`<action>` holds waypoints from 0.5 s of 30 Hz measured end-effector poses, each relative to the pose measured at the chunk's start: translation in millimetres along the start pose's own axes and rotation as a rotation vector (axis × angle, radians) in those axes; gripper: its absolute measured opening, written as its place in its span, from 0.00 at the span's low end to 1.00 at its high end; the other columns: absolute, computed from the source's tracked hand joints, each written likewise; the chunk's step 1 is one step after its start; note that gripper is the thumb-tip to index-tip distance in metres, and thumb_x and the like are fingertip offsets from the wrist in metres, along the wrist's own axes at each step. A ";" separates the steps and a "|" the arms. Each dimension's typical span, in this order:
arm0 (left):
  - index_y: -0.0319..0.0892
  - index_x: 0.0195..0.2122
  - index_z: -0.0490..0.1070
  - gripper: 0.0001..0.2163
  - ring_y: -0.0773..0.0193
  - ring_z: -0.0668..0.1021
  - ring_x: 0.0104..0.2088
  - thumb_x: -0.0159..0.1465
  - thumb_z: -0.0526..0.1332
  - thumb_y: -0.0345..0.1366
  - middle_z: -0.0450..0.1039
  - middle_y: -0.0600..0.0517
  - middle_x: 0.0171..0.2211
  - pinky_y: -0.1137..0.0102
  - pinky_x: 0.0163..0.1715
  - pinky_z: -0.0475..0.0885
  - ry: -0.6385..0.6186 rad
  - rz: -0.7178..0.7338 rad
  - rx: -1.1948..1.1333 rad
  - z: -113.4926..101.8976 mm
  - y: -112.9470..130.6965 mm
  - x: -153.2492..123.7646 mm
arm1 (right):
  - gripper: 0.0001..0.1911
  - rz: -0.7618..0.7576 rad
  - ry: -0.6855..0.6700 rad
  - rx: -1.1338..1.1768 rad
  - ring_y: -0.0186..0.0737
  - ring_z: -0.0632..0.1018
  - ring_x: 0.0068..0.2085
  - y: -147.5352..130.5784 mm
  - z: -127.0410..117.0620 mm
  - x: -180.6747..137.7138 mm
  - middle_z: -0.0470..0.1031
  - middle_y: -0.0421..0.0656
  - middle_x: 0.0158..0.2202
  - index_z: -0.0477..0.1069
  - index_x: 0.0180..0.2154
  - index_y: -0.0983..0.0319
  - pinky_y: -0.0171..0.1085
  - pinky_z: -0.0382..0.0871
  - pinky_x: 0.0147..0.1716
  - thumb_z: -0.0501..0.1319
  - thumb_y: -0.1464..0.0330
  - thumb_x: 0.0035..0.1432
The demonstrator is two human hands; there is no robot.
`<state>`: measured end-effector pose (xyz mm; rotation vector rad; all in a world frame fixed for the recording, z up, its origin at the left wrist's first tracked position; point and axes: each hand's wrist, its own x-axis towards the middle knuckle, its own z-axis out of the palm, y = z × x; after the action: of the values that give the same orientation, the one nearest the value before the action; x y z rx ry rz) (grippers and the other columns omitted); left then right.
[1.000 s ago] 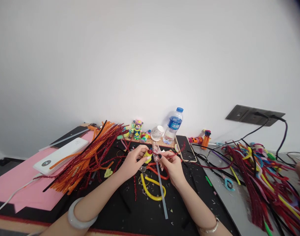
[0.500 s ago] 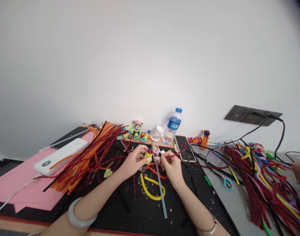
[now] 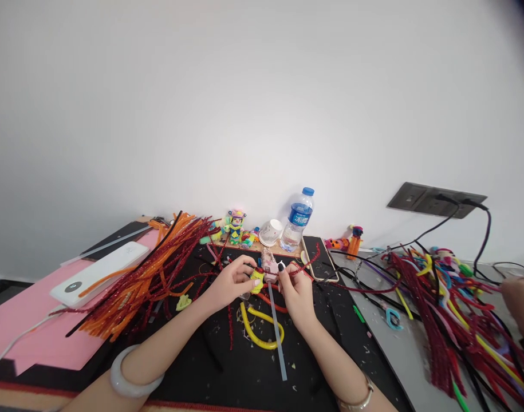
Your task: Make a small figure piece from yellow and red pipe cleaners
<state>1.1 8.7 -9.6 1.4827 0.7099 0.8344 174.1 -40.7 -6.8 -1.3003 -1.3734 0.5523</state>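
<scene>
Between thumb and fingers my left hand (image 3: 235,284) grips a small yellow pipe-cleaner piece (image 3: 257,282). My right hand (image 3: 295,289) pinches a red tinsel pipe cleaner (image 3: 312,260), whose free end sticks up to the right; its other end runs toward the yellow piece. Just behind and between the hands lies a pinkish glue gun (image 3: 269,266), with a translucent glue stick (image 3: 278,337) reaching toward me. A bent yellow pipe cleaner (image 3: 264,344) rests on the black mat (image 3: 193,360) below my hands.
Orange and red pipe cleaners (image 3: 128,286) are heaped at left beside a white power bank (image 3: 99,273). At the back stand a pipe-cleaner doll (image 3: 236,227), a paper cup (image 3: 271,232), a water bottle (image 3: 298,220) and a phone (image 3: 319,260). Another person's hand (image 3: 519,303) shows at far right.
The yellow piece has turned in my left hand, and its red top no longer shows plainly. My right hand still pinches the red pipe cleaner. The whole view has shifted slightly.
</scene>
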 end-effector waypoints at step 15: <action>0.41 0.40 0.62 0.14 0.73 0.69 0.25 0.53 0.63 0.36 0.64 0.54 0.33 0.76 0.26 0.66 0.043 0.081 0.066 1.2 -2.5 0.5 | 0.17 -0.145 -0.094 -0.104 0.34 0.62 0.20 -4.7 1.8 -9.7 0.60 0.37 0.17 0.57 0.20 0.59 0.34 0.53 0.23 0.49 0.62 0.61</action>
<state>2.4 8.7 -12.0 1.5652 0.7192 0.9141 168.6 -50.1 -6.9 -1.2586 -1.5782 0.4526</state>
